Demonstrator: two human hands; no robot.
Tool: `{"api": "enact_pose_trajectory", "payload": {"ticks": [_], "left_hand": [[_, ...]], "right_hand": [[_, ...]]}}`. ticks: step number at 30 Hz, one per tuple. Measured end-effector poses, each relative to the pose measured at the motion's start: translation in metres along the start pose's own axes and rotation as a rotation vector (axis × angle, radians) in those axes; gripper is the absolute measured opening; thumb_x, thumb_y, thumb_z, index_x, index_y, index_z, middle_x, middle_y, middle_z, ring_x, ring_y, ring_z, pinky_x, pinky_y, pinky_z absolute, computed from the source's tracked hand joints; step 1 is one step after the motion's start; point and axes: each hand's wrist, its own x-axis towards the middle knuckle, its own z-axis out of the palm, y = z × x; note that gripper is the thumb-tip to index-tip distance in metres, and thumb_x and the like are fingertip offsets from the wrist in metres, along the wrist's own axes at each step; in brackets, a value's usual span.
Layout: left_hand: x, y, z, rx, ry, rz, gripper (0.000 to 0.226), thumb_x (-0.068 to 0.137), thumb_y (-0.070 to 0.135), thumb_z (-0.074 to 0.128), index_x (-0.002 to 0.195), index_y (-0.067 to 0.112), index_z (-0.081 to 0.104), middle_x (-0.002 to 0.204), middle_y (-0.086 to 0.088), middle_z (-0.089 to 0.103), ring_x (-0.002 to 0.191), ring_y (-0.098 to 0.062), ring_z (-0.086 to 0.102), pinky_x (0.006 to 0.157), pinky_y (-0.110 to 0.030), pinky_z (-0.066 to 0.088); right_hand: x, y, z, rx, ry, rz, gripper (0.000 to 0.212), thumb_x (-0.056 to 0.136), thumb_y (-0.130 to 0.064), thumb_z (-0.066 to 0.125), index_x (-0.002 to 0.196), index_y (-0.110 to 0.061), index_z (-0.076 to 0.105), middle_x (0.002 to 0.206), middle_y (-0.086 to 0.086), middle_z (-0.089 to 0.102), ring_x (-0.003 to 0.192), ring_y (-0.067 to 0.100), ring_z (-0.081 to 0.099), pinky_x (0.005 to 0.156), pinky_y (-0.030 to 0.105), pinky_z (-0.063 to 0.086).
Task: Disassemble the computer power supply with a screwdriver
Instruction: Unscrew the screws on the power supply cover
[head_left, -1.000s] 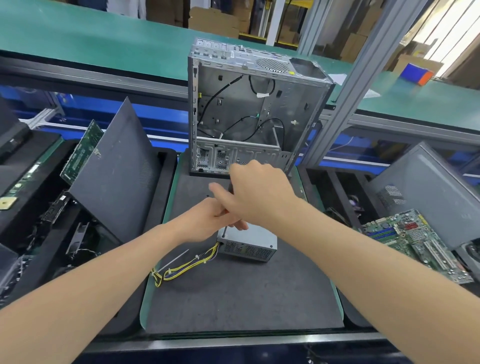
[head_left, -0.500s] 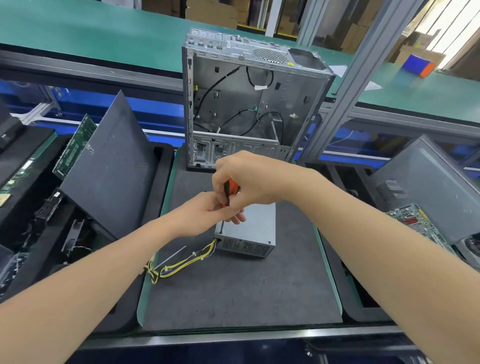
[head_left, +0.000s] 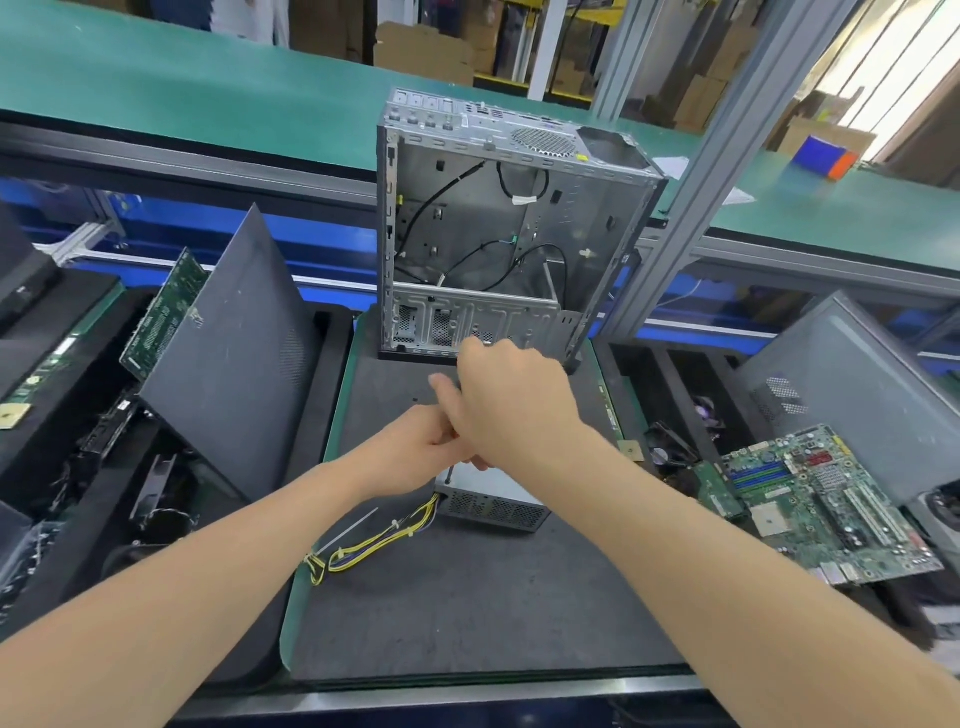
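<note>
At the far left, a dark grey perforated metal side panel (head_left: 234, 364) is leaning in a black bin, with a green circuit board (head_left: 161, 317) propped behind it. A dark grey rubber mat (head_left: 467, 613) is covering the tabletop. On it, a bundle of yellow and black cables (head_left: 374, 545) is trailing leftward from the silver metal box of the power supply (head_left: 493, 506). The power supply is lying flat near the mat's middle, in front of a gutted silver steel computer case (head_left: 493, 234) standing upright at the back.

The left grip (head_left: 415, 452) is curling narrow around the lower part of the slim steel-shafted screwdriver (head_left: 450, 474) and seems to be steadying it. Only the bare shaft and a sliver of orange handle are showing. The shaft is standing nearly upright, with its tip touching the power supply's top face at the near left corner, directly beneath both grips. The right grip (head_left: 514, 410) is wrapping tightly over the handle from above and hiding much of the box's top.

The person is probably working on a cover screw at that corner, though the screw itself is too small to make out. The next move is calling for firm downward pressure and turning from the right grip, while the left is holding the shaft plumb so the tip is not slipping out.

At the right, a green motherboard (head_left: 821, 509) is lying in a bin below a leaning grey metal panel (head_left: 857, 389).
</note>
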Motion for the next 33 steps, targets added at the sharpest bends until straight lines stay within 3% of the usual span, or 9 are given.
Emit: {"api": "enact_pose_trajectory", "payload": {"ticks": [3,6,8,13,20,24,26,28,33], "left_hand": [[0.001,0.001,-0.003,-0.080,-0.013,0.016,0.028,0.098,0.055,0.051,0.098,0.041,0.075,0.099,0.024,0.077,0.098,0.006,0.070,0.083,-0.012,0.050],[0.001,0.001,-0.009,-0.137,-0.021,0.031,0.023,0.106,0.041,0.055,0.117,0.023,0.066,0.114,0.011,0.077,0.106,-0.011,0.074,0.095,-0.030,0.055],[0.002,0.003,-0.012,-0.141,-0.024,0.025,0.023,0.105,0.039,0.056,0.121,0.023,0.062,0.116,0.011,0.077,0.107,-0.012,0.074,0.097,-0.032,0.055],[0.000,0.005,-0.013,-0.077,-0.040,0.005,0.018,0.106,0.039,0.058,0.115,0.028,0.069,0.115,0.015,0.077,0.108,-0.007,0.072,0.102,-0.034,0.052],[0.000,-0.001,-0.014,-0.088,-0.033,0.013,0.021,0.106,0.039,0.059,0.112,0.025,0.074,0.111,0.013,0.078,0.109,-0.007,0.072,0.101,-0.029,0.050],[-0.001,0.002,-0.012,-0.086,-0.028,-0.002,0.020,0.099,0.054,0.057,0.102,0.045,0.074,0.107,0.019,0.077,0.106,0.002,0.070,0.089,-0.010,0.048],[-0.001,0.005,-0.012,-0.036,-0.009,-0.008,0.015,0.091,0.063,0.053,0.096,0.063,0.067,0.103,0.030,0.074,0.102,0.013,0.066,0.079,0.000,0.044],[0.001,0.006,-0.012,-0.013,0.005,0.011,0.013,0.092,0.063,0.052,0.094,0.064,0.064,0.101,0.033,0.073,0.099,0.015,0.066,0.076,0.001,0.042],[0.002,0.002,-0.013,-0.153,-0.007,0.009,0.017,0.105,0.038,0.061,0.116,0.026,0.067,0.111,0.013,0.077,0.106,-0.006,0.073,0.091,-0.018,0.053]], "right_hand": [[0.010,0.012,-0.004,0.141,-0.099,-0.090,0.027,0.100,-0.040,0.056,0.093,-0.017,0.044,0.070,0.000,0.042,0.070,0.031,0.049,0.060,0.035,0.037],[0.019,0.031,-0.017,0.345,-0.293,-0.246,0.010,0.091,-0.026,0.063,0.094,-0.023,0.054,0.079,-0.008,0.057,0.073,0.017,0.056,0.062,0.035,0.047],[0.026,0.040,-0.023,0.368,-0.374,-0.355,0.013,0.086,-0.019,0.066,0.095,-0.025,0.060,0.081,-0.013,0.060,0.075,0.004,0.054,0.064,0.032,0.048],[0.038,0.051,-0.025,0.309,-0.455,-0.533,0.017,0.074,-0.016,0.073,0.083,-0.029,0.067,0.093,-0.010,0.056,0.085,-0.001,0.051,0.074,0.030,0.049],[0.020,0.039,-0.021,0.356,-0.334,-0.390,0.010,0.087,-0.032,0.065,0.096,-0.026,0.065,0.086,-0.009,0.063,0.089,0.014,0.058,0.075,0.039,0.053],[0.009,0.012,-0.009,-0.051,-0.025,-0.073,0.050,0.098,-0.066,0.040,0.081,-0.020,0.047,0.063,-0.001,0.039,0.066,0.030,0.050,0.057,0.034,0.037],[0.008,0.004,-0.003,-0.041,-0.019,-0.014,0.043,0.101,-0.057,0.045,0.083,-0.019,0.045,0.063,-0.001,0.031,0.069,0.032,0.052,0.058,0.035,0.036],[0.012,0.005,-0.001,0.003,-0.049,-0.032,0.030,0.102,-0.041,0.052,0.085,-0.017,0.045,0.065,0.000,0.032,0.075,0.034,0.055,0.060,0.035,0.036],[0.018,0.025,-0.010,0.243,-0.220,-0.224,0.008,0.092,-0.026,0.061,0.090,-0.021,0.055,0.079,-0.001,0.058,0.078,0.029,0.060,0.058,0.034,0.044]]}}
